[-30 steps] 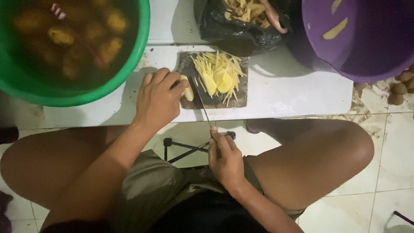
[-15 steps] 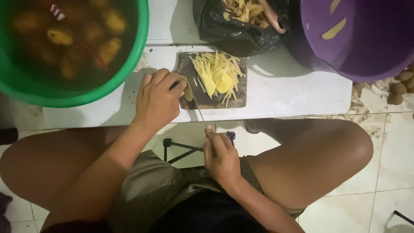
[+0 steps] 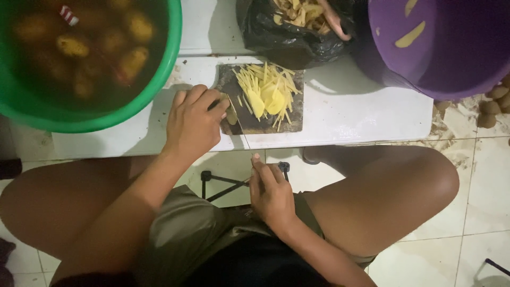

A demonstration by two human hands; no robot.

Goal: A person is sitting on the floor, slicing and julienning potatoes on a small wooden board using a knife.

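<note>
My left hand [image 3: 194, 123] presses a small piece of peeled potato [image 3: 231, 115] against the left edge of a dark cutting board [image 3: 262, 123]. My right hand [image 3: 270, 190] grips the handle of a long thin knife [image 3: 240, 127]; its blade lies against the potato piece beside my left fingertips. Yellow potato slices and thin sticks [image 3: 267, 90] are heaped on the middle of the board.
The board lies on a low white table [image 3: 340, 114]. A green tub [image 3: 87, 56] of potatoes in water stands at the left. A black bag of peelings [image 3: 297, 26] sits behind the board, a purple bucket [image 3: 441, 45] at the right. Unpeeled potatoes [image 3: 491, 106] lie on the tiled floor.
The knife and my right hand have shifted slightly left, closer to my left fingers. The potato piece is more hidden under my left hand now.
</note>
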